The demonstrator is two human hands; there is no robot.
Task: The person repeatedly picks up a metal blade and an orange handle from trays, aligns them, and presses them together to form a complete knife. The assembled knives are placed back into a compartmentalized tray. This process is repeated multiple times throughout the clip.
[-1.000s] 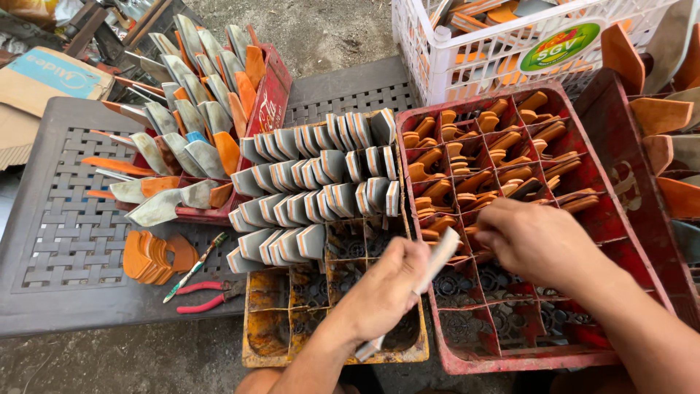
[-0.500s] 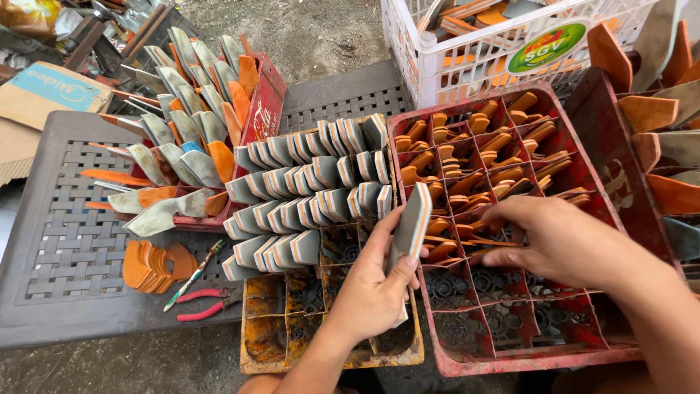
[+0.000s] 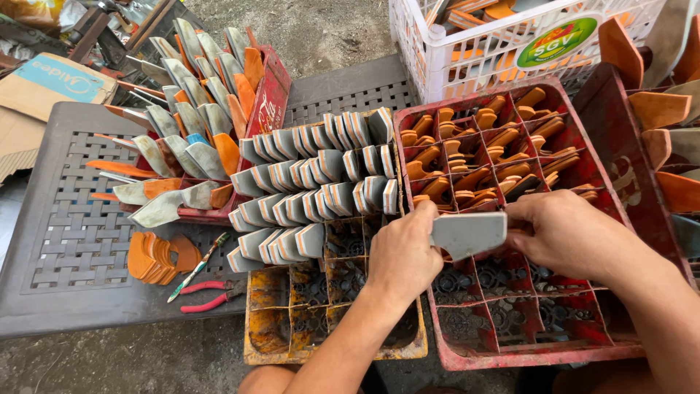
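Your left hand and your right hand both hold one grey trowel blade, a flat plate lying roughly level. The blade sits above the near edge of the filled rows in the red crate, over the wall that crate shares with the yellow crate.

Left hand: the fingers are curled and pressed together on the blade's left end, pinching it. Right hand: the fingers are closed on the blade's right end, thumb side toward you; the fingertips themselves are hidden behind the blade and the knuckles.

Relative to the red crate:
- Its far compartments hold orange wooden handles, standing tilted. Its near compartments show only the dark grid floor.
- Touching its left wall is the yellow crate, whose far half carries rows of grey blades set on edge and overlapping.
- Further left, a second red crate holds longer grey and orange blades, fanned out.
- Behind it stands a white plastic basket with orange parts inside.
- Well to its left, on the dark perforated tabletop, lie a stack of orange curved pieces and red-handled pliers.
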